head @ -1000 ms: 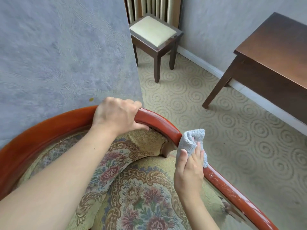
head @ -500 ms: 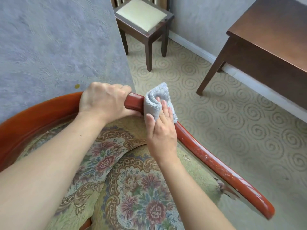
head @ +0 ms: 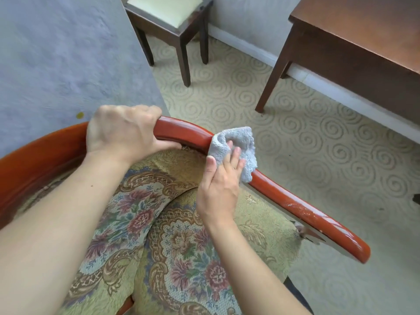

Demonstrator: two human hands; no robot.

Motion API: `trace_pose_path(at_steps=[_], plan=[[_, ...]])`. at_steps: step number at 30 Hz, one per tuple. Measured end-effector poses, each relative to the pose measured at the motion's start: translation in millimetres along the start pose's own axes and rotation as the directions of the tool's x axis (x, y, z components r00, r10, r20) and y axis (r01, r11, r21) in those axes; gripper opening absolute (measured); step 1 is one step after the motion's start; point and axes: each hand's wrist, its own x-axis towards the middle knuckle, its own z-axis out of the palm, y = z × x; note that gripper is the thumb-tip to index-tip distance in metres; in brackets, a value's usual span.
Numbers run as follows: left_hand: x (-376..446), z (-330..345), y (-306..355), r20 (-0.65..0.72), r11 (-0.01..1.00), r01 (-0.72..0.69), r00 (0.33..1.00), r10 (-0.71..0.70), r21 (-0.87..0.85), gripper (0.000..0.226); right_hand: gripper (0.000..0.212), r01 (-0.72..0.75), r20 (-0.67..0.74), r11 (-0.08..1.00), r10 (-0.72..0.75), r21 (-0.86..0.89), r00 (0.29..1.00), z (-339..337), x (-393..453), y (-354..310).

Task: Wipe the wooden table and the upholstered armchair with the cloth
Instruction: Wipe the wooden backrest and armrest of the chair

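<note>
The armchair has a glossy red-brown wooden rail [head: 295,201] curving around floral upholstery [head: 181,246]. My left hand [head: 122,130] grips the top of the rail at the bend. My right hand [head: 219,189] presses a folded grey cloth [head: 238,146] over the rail just right of the bend, fingers wrapped on it. The dark wooden table [head: 363,30] stands at the upper right, apart from both hands.
A small dark stool with a cream cushion [head: 170,12] stands at the top by the wall. A grey wall panel [head: 56,53] rises right behind the chair back. Beige swirl-patterned carpet [head: 295,144] lies between chair, stool and table.
My right hand slid the cloth up the rail toward my left hand, then back down a little to the right. The left hand has kept its grip on the rail.
</note>
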Motion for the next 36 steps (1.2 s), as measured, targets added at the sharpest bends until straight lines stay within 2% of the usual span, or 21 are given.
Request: trace_pose_path(at_steps=[2, 4, 7, 11, 14, 16, 18, 22, 25, 28, 31, 34, 36], plan=[[0, -1, 2, -0.002, 1.0, 0.014, 1.0, -0.014, -0.015, 0.072, 0.062, 0.026, -0.019, 0.995, -0.024, 0.1, 1.0, 10, 10, -27], [0, 0, 2, -0.002, 1.0, 0.02, 1.0, -0.02, -0.018, 0.071, 0.063, 0.096, -0.009, 0.989, -0.096, 0.113, 0.995, 5, 14, -28], [0, 2, 1, -0.012, 1.0, 0.006, 1.0, -0.007, -0.013, 0.073, 0.057, 0.288, 0.052, 0.952, -0.284, -0.103, 0.957, -24, 2, 22], [0, 6, -3, -0.031, 1.0, 0.002, 1.0, -0.003, -0.029, 0.074, 0.055, 0.175, 0.102, 0.954, -0.154, -0.245, 0.983, -75, -20, 104], [1, 7, -3, -0.035, 0.999, -0.001, 0.999, -0.001, -0.042, 0.072, 0.056, 0.111, 0.058, 0.95, -0.098, -0.292, 0.993, -85, -30, 125], [0, 6, -2, -0.024, 0.999, 0.003, 1.0, -0.004, -0.049, 0.072, 0.061, -0.009, 0.025, 0.976, 0.014, -0.22, 1.0, -68, -29, 104], [-1, 3, -1, -0.026, 0.999, 0.001, 1.0, -0.002, -0.044, 0.073, 0.06, -0.067, -0.002, 0.994, 0.067, -0.086, 0.998, -41, -27, 70], [-1, 2, 0, -0.018, 0.999, 0.009, 1.0, -0.01, -0.032, 0.072, 0.069, -0.002, 0.013, 0.989, 0.0, 0.147, 1.0, 5, -4, -8], [0, 3, 2, -0.019, 0.998, 0.023, 1.0, -0.024, -0.052, 0.07, 0.07, 0.104, 0.028, 0.97, -0.113, 0.218, 0.993, 8, 13, -28], [-1, 2, 1, 0.001, 0.999, 0.023, 1.0, -0.023, -0.035, 0.071, 0.061, 0.244, 0.124, 0.965, -0.255, 0.101, 0.959, -14, 11, 7], [-1, 0, 0, 0.009, 1.0, 0.016, 1.0, -0.016, -0.018, 0.074, 0.057, 0.16, 0.196, 0.987, -0.156, -0.006, 0.968, -48, -7, 66], [-1, -1, 0, 0.011, 1.0, 0.007, 1.0, -0.007, -0.016, 0.074, 0.06, 0.183, 0.135, 0.968, -0.161, -0.174, 0.978, -77, -26, 109], [-1, -2, -1, 0.015, 1.0, 0.006, 1.0, -0.006, 0.002, 0.072, 0.057, 0.118, 0.044, 0.978, -0.112, -0.17, 0.993, -70, -33, 108]])
